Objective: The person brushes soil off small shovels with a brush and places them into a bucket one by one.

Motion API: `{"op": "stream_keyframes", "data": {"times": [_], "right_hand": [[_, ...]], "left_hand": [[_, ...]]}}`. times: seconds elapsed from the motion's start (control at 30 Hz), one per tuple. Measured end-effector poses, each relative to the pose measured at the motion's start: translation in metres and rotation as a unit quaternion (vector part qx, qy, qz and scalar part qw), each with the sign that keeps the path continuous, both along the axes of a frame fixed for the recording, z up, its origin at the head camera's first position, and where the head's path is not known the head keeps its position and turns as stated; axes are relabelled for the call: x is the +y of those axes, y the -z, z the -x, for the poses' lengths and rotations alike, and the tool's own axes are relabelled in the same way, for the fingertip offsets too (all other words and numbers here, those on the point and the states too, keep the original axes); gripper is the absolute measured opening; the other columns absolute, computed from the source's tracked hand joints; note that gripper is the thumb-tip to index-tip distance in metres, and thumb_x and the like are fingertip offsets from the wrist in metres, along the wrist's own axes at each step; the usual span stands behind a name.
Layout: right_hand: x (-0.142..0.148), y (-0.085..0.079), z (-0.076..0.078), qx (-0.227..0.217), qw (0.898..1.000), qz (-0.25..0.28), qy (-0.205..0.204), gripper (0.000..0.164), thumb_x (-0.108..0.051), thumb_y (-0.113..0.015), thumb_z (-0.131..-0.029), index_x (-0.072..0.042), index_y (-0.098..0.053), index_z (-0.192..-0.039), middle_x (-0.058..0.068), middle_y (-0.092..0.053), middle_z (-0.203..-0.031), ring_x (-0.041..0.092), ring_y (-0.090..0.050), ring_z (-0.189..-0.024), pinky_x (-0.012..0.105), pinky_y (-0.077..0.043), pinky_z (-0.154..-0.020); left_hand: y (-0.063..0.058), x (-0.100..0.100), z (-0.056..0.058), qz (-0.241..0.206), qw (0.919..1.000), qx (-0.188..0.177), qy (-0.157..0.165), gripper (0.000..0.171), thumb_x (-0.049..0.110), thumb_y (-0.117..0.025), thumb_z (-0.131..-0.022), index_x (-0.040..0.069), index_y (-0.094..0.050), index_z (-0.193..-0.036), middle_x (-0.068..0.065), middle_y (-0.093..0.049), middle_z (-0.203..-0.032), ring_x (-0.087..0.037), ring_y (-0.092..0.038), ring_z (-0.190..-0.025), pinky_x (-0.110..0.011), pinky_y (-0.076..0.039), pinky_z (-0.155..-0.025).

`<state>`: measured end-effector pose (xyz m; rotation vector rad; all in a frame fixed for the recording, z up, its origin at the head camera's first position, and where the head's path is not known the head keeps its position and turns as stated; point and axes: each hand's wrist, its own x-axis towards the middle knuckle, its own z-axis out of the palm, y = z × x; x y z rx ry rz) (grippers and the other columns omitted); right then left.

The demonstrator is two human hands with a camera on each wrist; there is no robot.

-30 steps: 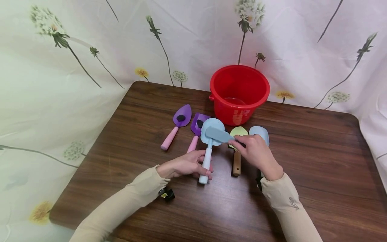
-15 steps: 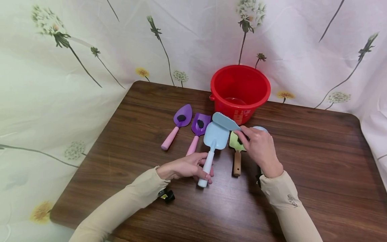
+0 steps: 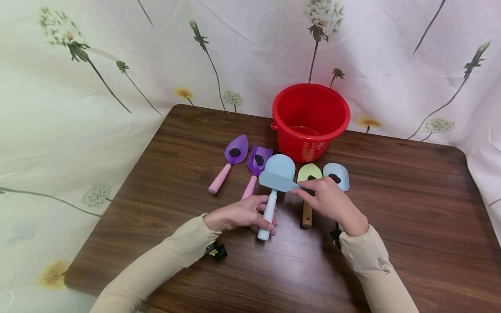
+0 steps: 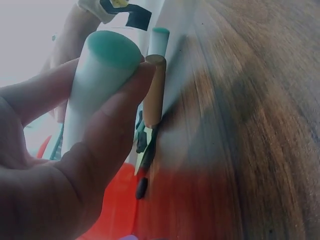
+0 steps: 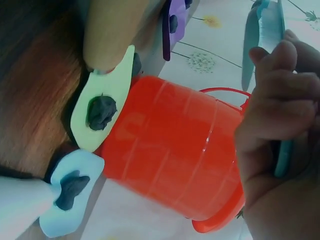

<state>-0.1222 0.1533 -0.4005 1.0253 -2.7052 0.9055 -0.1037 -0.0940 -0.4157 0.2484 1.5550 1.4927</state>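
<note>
In the head view my left hand grips the white handle of a light blue hand shovel, raised above the table with its blade facing up. The left wrist view shows thumb and fingers round that handle. My right hand pinches the handle of a light blue brush, whose head lies across the lower part of the blade. Pale bristles on the brush show in the right wrist view. Whether the bristles touch the blade is hidden.
A red bucket stands behind the hands. On the table lie purple trowel and purple shovel, both pink-handled, a green trowel with a wooden handle, and a blue shovel. Each bears a dark lump.
My right hand sweeps the brush over the blade: half a second ago it was at the far tip, now it is near the handle end. The shovel tilts slightly; the left hand stays put.
</note>
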Motion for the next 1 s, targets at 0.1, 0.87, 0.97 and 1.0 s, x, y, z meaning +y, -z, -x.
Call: {"op": "stream_keyframes", "data": {"times": [0.1,0.87,0.97,1.0], "right_hand": [[0.001,0.000,0.000,0.027,0.999,-0.010,0.015,0.012,-0.024,-0.076,-0.083,-0.013,-0.074,-0.089,-0.008,-0.054,-0.058,0.001,-0.041,-0.051,0.018,-0.040,-0.049],[0.013,0.009,0.005,0.125,0.979,0.005,0.158,0.017,-0.018,-0.077,-0.082,-0.003,-0.074,-0.090,0.003,-0.051,-0.052,0.016,-0.045,-0.051,0.031,-0.042,-0.049],[0.015,0.007,0.003,0.081,0.989,0.008,0.126,0.013,-0.018,-0.077,-0.081,-0.007,-0.074,-0.085,-0.001,-0.051,-0.052,0.011,-0.041,-0.052,0.025,-0.039,-0.050],[0.015,0.007,0.002,0.063,0.992,0.007,0.109,0.012,-0.019,-0.077,-0.082,-0.009,-0.074,-0.084,-0.003,-0.051,-0.053,0.009,-0.040,-0.052,0.023,-0.039,-0.049]], "left_hand": [[0.002,-0.001,-0.001,-0.011,0.9999,-0.009,0.008,0.050,-0.009,-0.062,-0.084,-0.009,-0.035,-0.127,-0.019,-0.064,-0.098,-0.018,-0.070,-0.082,-0.038,-0.059,-0.076],[0.003,-0.005,0.000,-0.012,0.9994,-0.033,-0.001,0.052,-0.009,-0.062,-0.084,-0.008,-0.034,-0.128,-0.010,-0.066,-0.091,-0.021,-0.070,-0.082,-0.042,-0.059,-0.077],[0.002,-0.006,0.003,-0.015,0.9993,-0.031,-0.016,0.053,-0.010,-0.061,-0.085,-0.009,-0.032,-0.129,-0.010,-0.065,-0.091,-0.021,-0.070,-0.082,-0.042,-0.059,-0.080],[0.002,-0.007,0.004,-0.016,0.9992,-0.030,-0.018,0.054,-0.010,-0.061,-0.085,-0.009,-0.031,-0.130,-0.010,-0.065,-0.091,-0.021,-0.070,-0.083,-0.043,-0.059,-0.081]]}}
